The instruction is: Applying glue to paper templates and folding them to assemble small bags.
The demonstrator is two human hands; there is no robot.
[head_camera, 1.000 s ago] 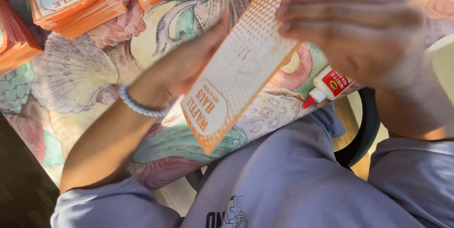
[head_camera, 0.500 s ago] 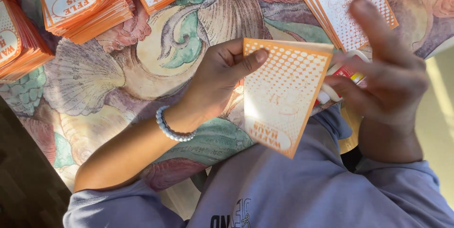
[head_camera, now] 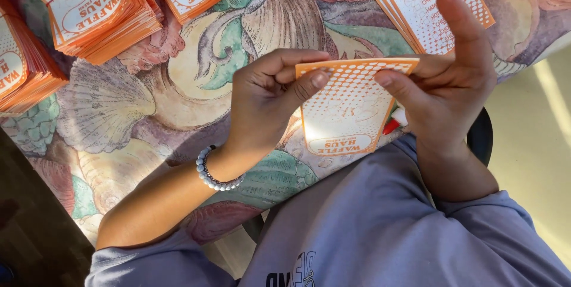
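We hold an orange-and-white card [head_camera: 348,108] upright between both hands, above the edge of the desk [head_camera: 178,102] and our lap. It is a rectangle with an orange border, a fading pattern of orange dots and an oval label near its lower edge. Our left hand [head_camera: 267,99] pinches its left edge between thumb and fingers; our right hand [head_camera: 449,85] pinches the upper right corner, index finger raised. A bead bracelet [head_camera: 215,171] circles the left wrist. Stacks of similar cards [head_camera: 89,16] lie on the shell-patterned cloth, well apart.
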